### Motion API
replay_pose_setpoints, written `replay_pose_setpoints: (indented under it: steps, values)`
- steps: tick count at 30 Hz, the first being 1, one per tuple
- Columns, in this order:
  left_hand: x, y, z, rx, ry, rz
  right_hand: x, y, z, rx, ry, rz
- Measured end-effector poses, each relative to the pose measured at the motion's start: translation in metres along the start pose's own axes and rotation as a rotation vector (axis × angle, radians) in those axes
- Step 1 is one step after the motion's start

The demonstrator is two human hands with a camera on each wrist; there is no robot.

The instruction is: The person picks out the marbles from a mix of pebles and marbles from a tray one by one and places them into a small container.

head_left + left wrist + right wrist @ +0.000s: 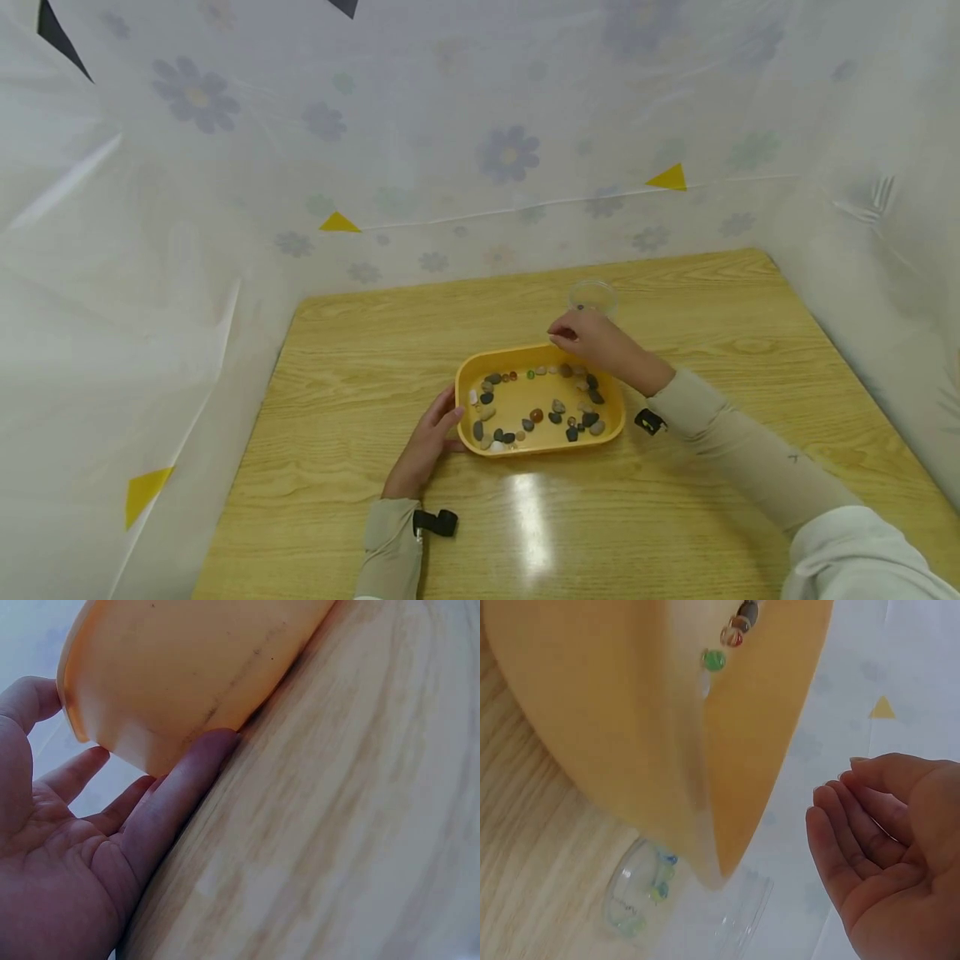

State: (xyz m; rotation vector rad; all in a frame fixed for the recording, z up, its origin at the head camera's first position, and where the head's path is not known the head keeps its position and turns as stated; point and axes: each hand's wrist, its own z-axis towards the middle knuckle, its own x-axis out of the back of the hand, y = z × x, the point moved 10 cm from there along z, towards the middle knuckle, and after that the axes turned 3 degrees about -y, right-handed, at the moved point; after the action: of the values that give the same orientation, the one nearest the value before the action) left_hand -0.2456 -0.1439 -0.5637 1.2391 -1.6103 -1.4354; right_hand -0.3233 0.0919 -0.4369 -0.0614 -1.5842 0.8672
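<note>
Clear cup behind yellow tray; pebbles inside tray.

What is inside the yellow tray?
The yellow tray holds small stones and a few glass beads, spread around its floor. Nothing covers them.

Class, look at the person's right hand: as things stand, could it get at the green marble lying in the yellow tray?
Probably yes. The right hand hovers over the yellow tray's far rim, fingers loosely curled and empty. The green marble lies uncovered near that rim, and the tray is open-topped.
</note>
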Motion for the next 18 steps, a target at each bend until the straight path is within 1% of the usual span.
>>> replay_pose_setpoints:
  steps: [9,14,18]
  values:
    - [-0.001,0.001,0.002,-0.006,-0.003,0.003,-0.029,-0.018,-0.002,0.052,-0.073,-0.028]
    - [-0.002,0.001,0.002,-0.008,-0.003,0.005,-0.043,-0.022,-0.001,0.048,-0.112,-0.031]
    - [-0.002,0.002,0.002,-0.012,-0.002,0.010,-0.053,-0.021,-0.001,0.024,-0.125,-0.073]
